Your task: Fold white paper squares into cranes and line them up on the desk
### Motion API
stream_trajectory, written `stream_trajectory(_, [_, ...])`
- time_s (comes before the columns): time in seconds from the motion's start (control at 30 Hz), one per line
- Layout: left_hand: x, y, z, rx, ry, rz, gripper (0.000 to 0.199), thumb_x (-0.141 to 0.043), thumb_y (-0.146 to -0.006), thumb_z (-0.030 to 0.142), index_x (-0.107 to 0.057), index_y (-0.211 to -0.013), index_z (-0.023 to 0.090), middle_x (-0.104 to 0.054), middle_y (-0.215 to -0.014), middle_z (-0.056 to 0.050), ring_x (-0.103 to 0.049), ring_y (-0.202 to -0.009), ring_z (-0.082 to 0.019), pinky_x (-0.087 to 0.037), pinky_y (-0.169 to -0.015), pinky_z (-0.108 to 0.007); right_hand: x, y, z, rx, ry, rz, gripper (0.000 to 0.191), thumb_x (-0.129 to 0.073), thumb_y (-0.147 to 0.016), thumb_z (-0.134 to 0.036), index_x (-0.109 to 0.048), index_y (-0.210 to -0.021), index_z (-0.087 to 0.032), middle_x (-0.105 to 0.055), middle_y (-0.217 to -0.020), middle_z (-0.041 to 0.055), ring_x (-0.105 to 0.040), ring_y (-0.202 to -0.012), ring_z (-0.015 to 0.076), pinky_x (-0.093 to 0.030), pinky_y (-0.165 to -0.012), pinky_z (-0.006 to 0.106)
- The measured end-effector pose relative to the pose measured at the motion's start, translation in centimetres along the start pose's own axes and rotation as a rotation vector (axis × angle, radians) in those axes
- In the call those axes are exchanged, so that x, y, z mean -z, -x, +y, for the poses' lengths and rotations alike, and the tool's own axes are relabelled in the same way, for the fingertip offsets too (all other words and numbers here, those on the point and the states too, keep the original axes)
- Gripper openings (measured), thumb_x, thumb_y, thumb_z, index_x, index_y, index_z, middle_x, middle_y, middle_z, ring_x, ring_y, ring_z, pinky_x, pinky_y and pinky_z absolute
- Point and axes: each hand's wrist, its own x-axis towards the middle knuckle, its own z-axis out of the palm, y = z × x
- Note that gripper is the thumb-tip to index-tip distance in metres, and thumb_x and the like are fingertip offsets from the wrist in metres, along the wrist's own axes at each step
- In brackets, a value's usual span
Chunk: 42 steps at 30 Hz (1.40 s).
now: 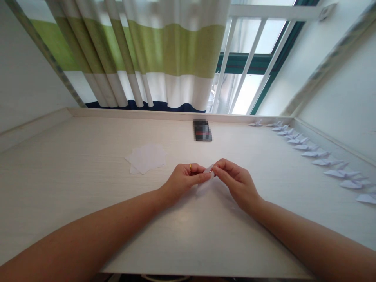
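Observation:
A small folded piece of white paper (202, 188) is held between my two hands above the table. My left hand (186, 176), with a gold ring on one finger, pinches it from the left side between thumb and fingers. From the right, the thumb and fingertips of my right hand (235, 178) grip its upper end. The fingers cover part of the paper, so its exact folded shape is hard to make out. To the left of my hands lies a loose stack of white paper sheets (148, 156), fanned unevenly.
Several folded white paper cranes (320, 161) stand in a row along the table's right side. A dark, pixelated object (202, 130) lies near the back edge of the pale table (73, 164). Behind it hang green-and-white curtains (176, 51) beside white railings (246, 62).

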Motion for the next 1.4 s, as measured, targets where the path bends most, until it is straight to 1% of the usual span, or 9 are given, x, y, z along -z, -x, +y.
stream_trajectory(0.07, [0.1,0.0,-0.1,-0.01,0.003,-0.022,0.019,-0.066,-0.062,0.031,-0.063,-0.066,0.012,-0.055,-0.058,0.002,-0.046,-0.055,-0.007,-0.036,-0.057,-0.022,0.2,-0.1,0.0,0.061,0.008,-0.003,0.012,-0.055,-0.075,-0.028,-0.056,-0.081,-0.018,-0.056,-0.076,0.0021,-0.051,-0.074,0.0143,-0.043,-0.069,0.029])
stream_trajectory(0.13, [0.1,0.0,-0.1,-0.024,-0.017,-0.039,0.019,-0.065,-0.063,0.031,-0.063,-0.064,0.012,-0.052,-0.058,0.002,-0.045,-0.055,-0.007,-0.035,-0.056,-0.022,0.5,-0.2,0.0,0.103,0.015,-0.036,0.016,-0.057,-0.073,-0.027,-0.057,-0.088,-0.019,-0.056,-0.079,0.0025,-0.052,-0.076,0.0148,-0.044,-0.071,0.029])
stream_trajectory(0.3, [0.4,-0.2,-0.1,-0.102,-0.214,-0.026,0.019,-0.06,-0.068,0.032,-0.065,-0.067,0.013,-0.05,-0.064,0.001,-0.044,-0.06,-0.008,-0.034,-0.056,-0.023,1.2,-0.6,-0.1,0.086,0.078,-0.108,0.01,-0.059,-0.072,-0.027,-0.06,-0.076,-0.018,-0.058,-0.073,0.002,-0.054,-0.073,0.015,-0.043,-0.069,0.029])
stream_trajectory(0.53, [0.9,-0.3,-0.2,-0.289,-0.491,-0.047,0.019,-0.052,-0.075,0.029,-0.066,-0.074,0.015,-0.052,-0.07,0.0,-0.048,-0.067,-0.01,-0.036,-0.063,-0.023,1.5,-0.9,-0.5,0.073,0.127,-0.11,0.009,-0.061,-0.07,-0.026,-0.062,-0.069,-0.018,-0.06,-0.069,0.0007,-0.054,-0.068,0.0137,-0.042,-0.065,0.027])
stream_trajectory(0.8, [0.9,-0.1,0.1,-0.4,-0.661,-0.086,0.021,-0.049,-0.078,0.027,-0.064,-0.072,0.014,-0.05,-0.068,-0.001,-0.048,-0.065,-0.01,-0.037,-0.062,-0.023,1.6,-0.9,-0.4,0.042,0.053,-0.107,0.01,-0.064,-0.068,-0.027,-0.063,-0.066,-0.018,-0.06,-0.068,0.0007,-0.054,-0.066,0.0136,-0.041,-0.063,0.027])
stream_trajectory(1.0, [0.8,0.1,0.3,-0.411,-0.663,-0.095,0.02,-0.048,-0.079,0.024,-0.064,-0.073,0.014,-0.049,-0.068,0.0,-0.048,-0.066,-0.01,-0.037,-0.063,-0.022,1.7,-0.9,-0.5,0.012,0.061,-0.122,0.012,-0.063,-0.068,-0.029,-0.063,-0.064,-0.017,-0.06,-0.067,0.0005,-0.053,-0.065,0.0133,-0.041,-0.062,0.027])
stream_trajectory(1.17, [0.6,0.2,0.4,-0.396,-0.645,-0.092,0.021,-0.048,-0.079,0.026,-0.064,-0.072,0.015,-0.05,-0.069,0.0,-0.049,-0.067,-0.01,-0.037,-0.064,-0.022,1.8,-0.8,-0.8,-0.008,0.088,-0.113,0.014,-0.062,-0.069,-0.031,-0.063,-0.064,-0.017,-0.06,-0.066,0.0007,-0.053,-0.065,0.0138,-0.041,-0.063,0.027])
stream_trajectory(1.3, [0.4,0.3,0.5,-0.383,-0.636,-0.063,0.023,-0.047,-0.079,0.029,-0.066,-0.075,0.016,-0.051,-0.07,-0.001,-0.05,-0.068,-0.011,-0.038,-0.065,-0.023,1.6,-0.6,-0.8,-0.049,0.07,-0.089,0.016,-0.063,-0.068,-0.033,-0.062,-0.064,-0.017,-0.06,-0.066,0.0008,-0.053,-0.065,0.0141,-0.041,-0.064,0.028])
stream_trajectory(1.4, [0.3,0.3,0.6,-0.371,-0.653,-0.028,0.024,-0.046,-0.079,0.029,-0.066,-0.076,0.016,-0.051,-0.071,-0.001,-0.05,-0.069,-0.011,-0.038,-0.066,-0.023,1.4,-0.6,-0.5,-0.106,-0.006,-0.065,0.017,-0.063,-0.067,-0.033,-0.062,-0.065,-0.016,-0.059,-0.064,0.0007,-0.052,-0.064,0.0132,-0.04,-0.064,0.028])
